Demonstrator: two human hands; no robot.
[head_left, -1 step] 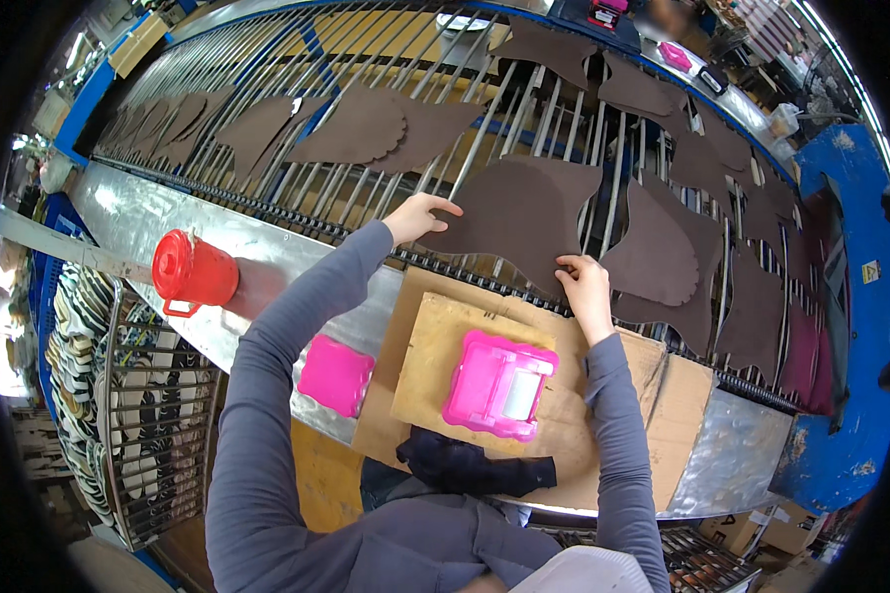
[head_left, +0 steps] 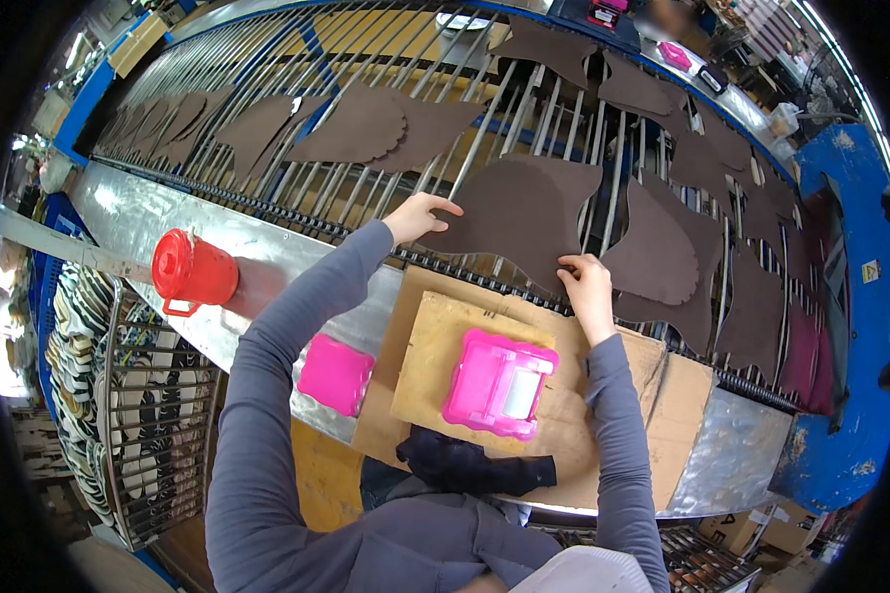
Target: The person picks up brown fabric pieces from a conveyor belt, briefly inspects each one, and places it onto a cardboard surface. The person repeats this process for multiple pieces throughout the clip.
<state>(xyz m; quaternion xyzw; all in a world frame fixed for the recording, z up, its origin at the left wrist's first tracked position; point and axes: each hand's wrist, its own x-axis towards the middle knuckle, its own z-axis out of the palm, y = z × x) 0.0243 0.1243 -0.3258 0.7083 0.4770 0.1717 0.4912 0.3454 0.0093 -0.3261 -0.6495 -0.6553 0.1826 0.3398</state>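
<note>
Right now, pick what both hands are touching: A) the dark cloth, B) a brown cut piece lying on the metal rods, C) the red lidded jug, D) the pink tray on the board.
B: the left hand and right hand each press an edge of the brown cut piece lying across the metal rods.

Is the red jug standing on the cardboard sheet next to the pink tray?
No, the red jug stands on the bare metal ledge off to the left, apart from the cardboard sheet where the pink tray lies.
</note>
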